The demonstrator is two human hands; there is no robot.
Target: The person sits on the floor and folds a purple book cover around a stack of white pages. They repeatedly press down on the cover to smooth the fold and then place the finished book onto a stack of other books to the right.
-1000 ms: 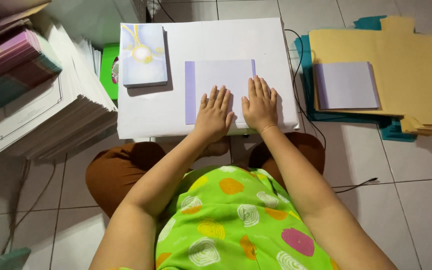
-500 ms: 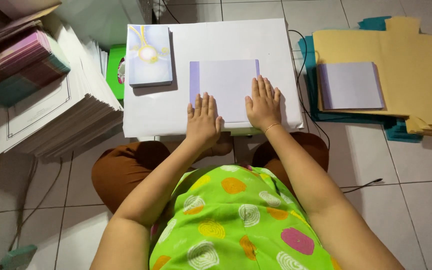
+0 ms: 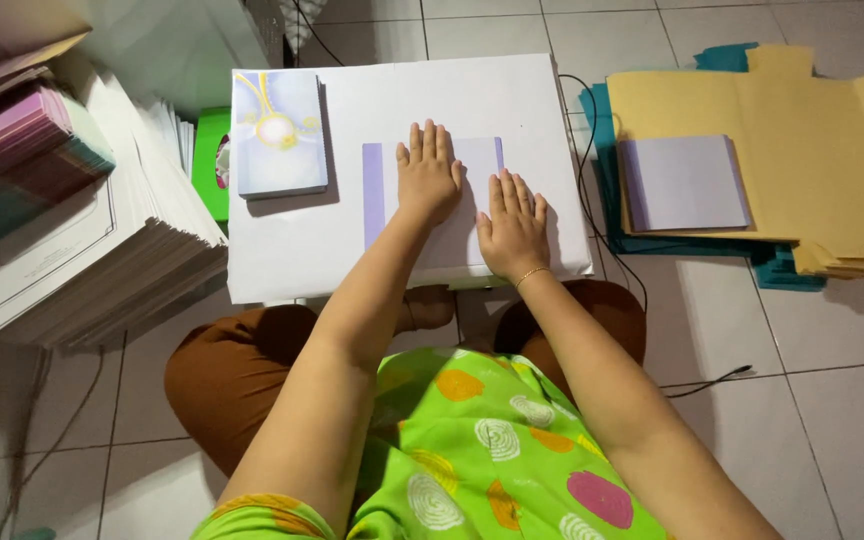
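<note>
A pale lavender folded sheet [image 3: 380,190] lies on a low white table [image 3: 282,250] in front of me. My left hand [image 3: 427,172] presses flat on the sheet's middle, fingers spread toward its far edge. My right hand [image 3: 514,222], with a thin gold bracelet at the wrist, lies flat on the sheet's near right part. Neither hand holds anything. A stack of printed cards [image 3: 280,133] with a pale blue and yellow picture sits on the table's left side.
A tall pile of white printed sheets [image 3: 92,250] and coloured paper stacks [image 3: 22,150] stand at the left. On the floor at the right lie tan envelopes [image 3: 802,120] over teal ones [image 3: 782,268], with lavender sheets [image 3: 682,182] on top. A black cable [image 3: 707,378] crosses the tiles.
My left hand has slid forward from the sheet's near edge to its middle. My right hand has stayed at the near right of the sheet.
</note>
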